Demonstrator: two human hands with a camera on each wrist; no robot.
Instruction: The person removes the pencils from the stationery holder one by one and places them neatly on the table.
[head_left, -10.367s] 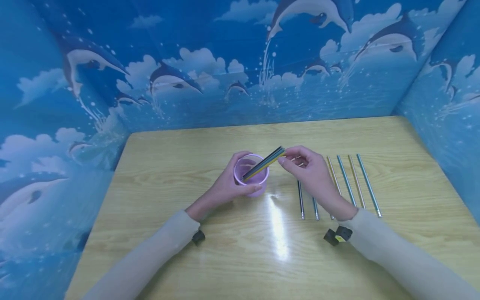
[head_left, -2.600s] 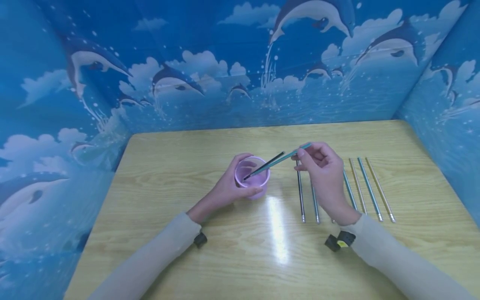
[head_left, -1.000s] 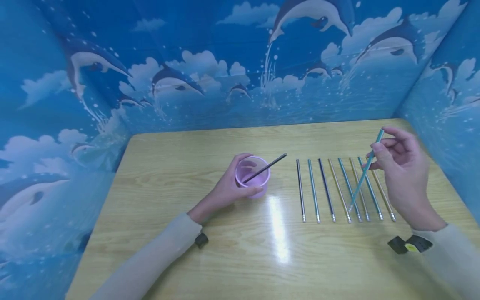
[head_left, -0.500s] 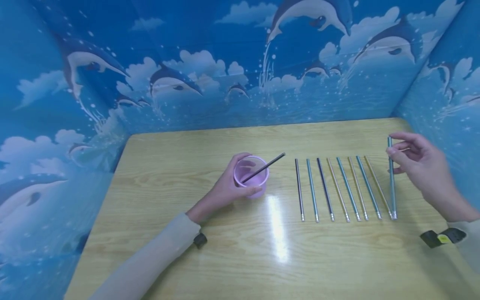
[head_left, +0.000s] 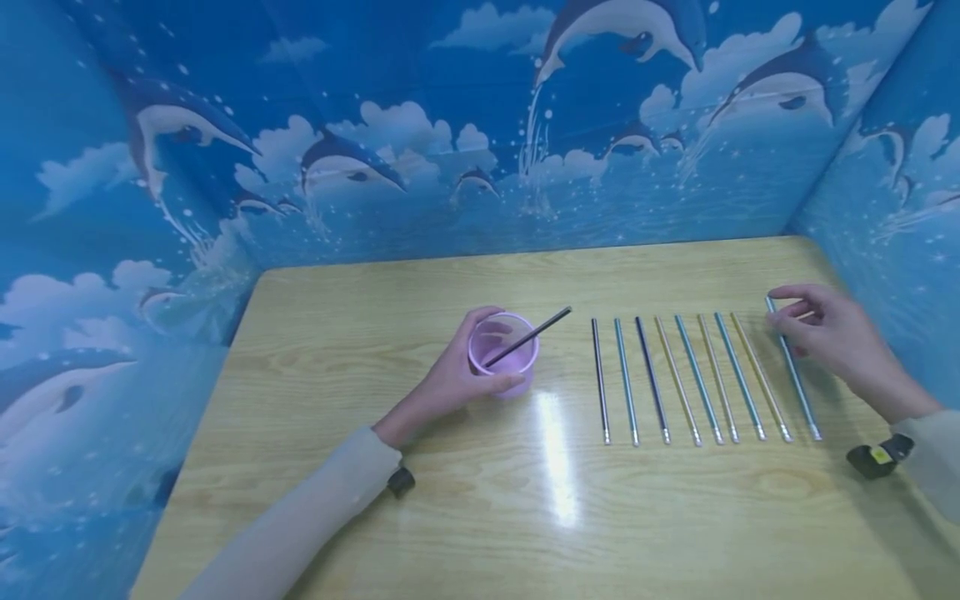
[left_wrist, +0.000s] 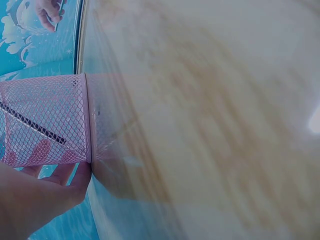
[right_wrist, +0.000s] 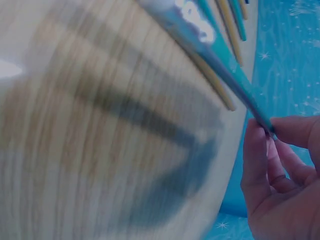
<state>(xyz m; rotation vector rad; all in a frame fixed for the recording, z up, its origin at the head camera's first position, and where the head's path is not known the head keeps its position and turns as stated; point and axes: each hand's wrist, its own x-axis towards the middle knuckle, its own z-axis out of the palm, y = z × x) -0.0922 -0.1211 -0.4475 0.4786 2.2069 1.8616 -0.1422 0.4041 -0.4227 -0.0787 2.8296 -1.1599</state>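
My left hand (head_left: 457, 367) grips a pink mesh pencil cup (head_left: 529, 377), fingers and thumb around its side. One black pencil (head_left: 546, 324) leans inside the cup, its upper end sticking out over the rim. In the left wrist view the cup (left_wrist: 45, 92) rests upright on the table, with the pencil's dark lower end showing through the mesh. At the far right, my right hand (head_left: 832, 337) pinches a teal pencil (head_left: 798, 379) by its far end between thumb and fingers. The pencil's eraser end points toward me; the right wrist view shows the same pinch on the pencil (right_wrist: 235, 80).
Left of the held pencil, several pencils lie side by side in a row, including a black pencil (head_left: 600, 379), a blue pencil (head_left: 626, 379) and a gold pencil (head_left: 761, 375), erasers toward me. The wooden table (head_left: 420, 533) meets dolphin-printed walls (head_left: 420, 200) behind and at both sides.
The cup held a bundle of pencils earlier and now holds one. The row has grown rightward. My right hand took the teal pencil from the cup and lowered it at the row's right end.
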